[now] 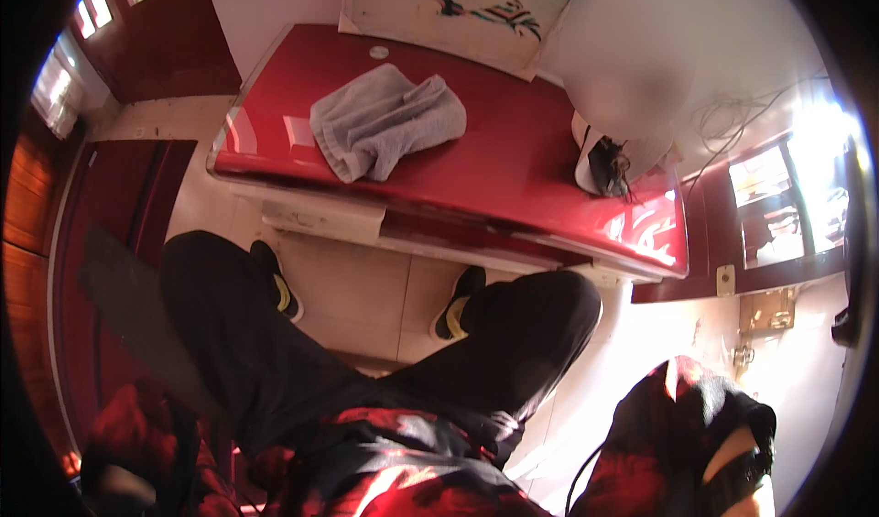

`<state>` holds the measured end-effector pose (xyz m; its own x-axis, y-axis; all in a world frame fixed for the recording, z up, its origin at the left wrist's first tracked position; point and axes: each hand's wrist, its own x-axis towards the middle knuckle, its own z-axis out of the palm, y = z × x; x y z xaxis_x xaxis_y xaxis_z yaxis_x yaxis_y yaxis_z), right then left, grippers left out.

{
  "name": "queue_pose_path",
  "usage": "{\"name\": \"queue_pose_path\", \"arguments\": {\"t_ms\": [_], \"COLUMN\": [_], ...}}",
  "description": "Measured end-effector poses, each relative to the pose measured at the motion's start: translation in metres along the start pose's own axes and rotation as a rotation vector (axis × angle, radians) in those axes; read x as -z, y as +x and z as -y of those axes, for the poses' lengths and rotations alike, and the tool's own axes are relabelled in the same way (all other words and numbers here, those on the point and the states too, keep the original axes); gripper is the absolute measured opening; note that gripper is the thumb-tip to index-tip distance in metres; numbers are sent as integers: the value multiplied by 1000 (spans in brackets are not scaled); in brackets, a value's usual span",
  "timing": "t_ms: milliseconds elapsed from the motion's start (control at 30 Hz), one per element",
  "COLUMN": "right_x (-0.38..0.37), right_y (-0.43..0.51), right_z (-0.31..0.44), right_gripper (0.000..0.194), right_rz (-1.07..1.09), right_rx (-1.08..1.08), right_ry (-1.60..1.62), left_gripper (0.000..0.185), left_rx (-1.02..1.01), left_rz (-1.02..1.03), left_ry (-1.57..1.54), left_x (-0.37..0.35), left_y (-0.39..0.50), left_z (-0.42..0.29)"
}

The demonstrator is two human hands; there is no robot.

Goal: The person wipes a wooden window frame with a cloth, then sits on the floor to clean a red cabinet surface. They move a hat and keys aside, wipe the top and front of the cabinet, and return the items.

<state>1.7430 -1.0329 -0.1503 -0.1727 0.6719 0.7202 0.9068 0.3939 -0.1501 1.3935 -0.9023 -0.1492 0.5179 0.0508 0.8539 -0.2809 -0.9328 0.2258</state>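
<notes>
Both my hands are out of view. Only my sleeves show: the left red-and-black sleeve (pixel 137 434) at the lower left, and the right sleeve (pixel 652 421) at the lower right, with a dark band (pixel 735 479) around the wrist. Before me stands a glossy red desk (pixel 508 146). A crumpled grey towel (pixel 388 122) lies on its left half, and a small white disc (pixel 379 52) is behind the towel. On the desk's right side is a whitish object (pixel 584 167) with dark, stringy material (pixel 611 167) at its front; its exact kind is unclear.
A painted panel (pixel 453 15) leans on the wall behind the desk. Under the desktop, a pale drawer (pixel 323 220) sits at left. My black-trousered knees (pixel 535 325) are close to the desk. Thin cable (pixel 731 122) hangs at right, near a dark red door (pixel 711 228) with glass panes.
</notes>
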Motion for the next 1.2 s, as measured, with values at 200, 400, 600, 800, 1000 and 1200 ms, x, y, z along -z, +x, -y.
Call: {"name": "queue_pose_path", "arguments": {"t_ms": [200,400,600,800,1000,1200], "right_x": [-2,-12,-15,-2,-18,-116], "right_y": [8,6,10,38,78,62], "right_z": [-5,-10,-14,-13,-22,-60], "right_gripper": [26,27,28,30,31,32], "right_rz": [-29,-37,-46,-115,-310,-161], "right_rx": [-33,10,49,117,145,-181], "right_ry": [19,9,11,26,107,224], "left_gripper": [24,25,26,27,28,29], "left_rx": [35,-12,-38,-34,-72,176], "left_rz": [18,4,-11,-60,-219,-460], "left_ry": [26,86,83,41,65,190], "left_x": [17,16,5,11,33,44], "left_y": [7,12,10,15,23,13], "left_z": [-7,-2,9,11,21,92]}}
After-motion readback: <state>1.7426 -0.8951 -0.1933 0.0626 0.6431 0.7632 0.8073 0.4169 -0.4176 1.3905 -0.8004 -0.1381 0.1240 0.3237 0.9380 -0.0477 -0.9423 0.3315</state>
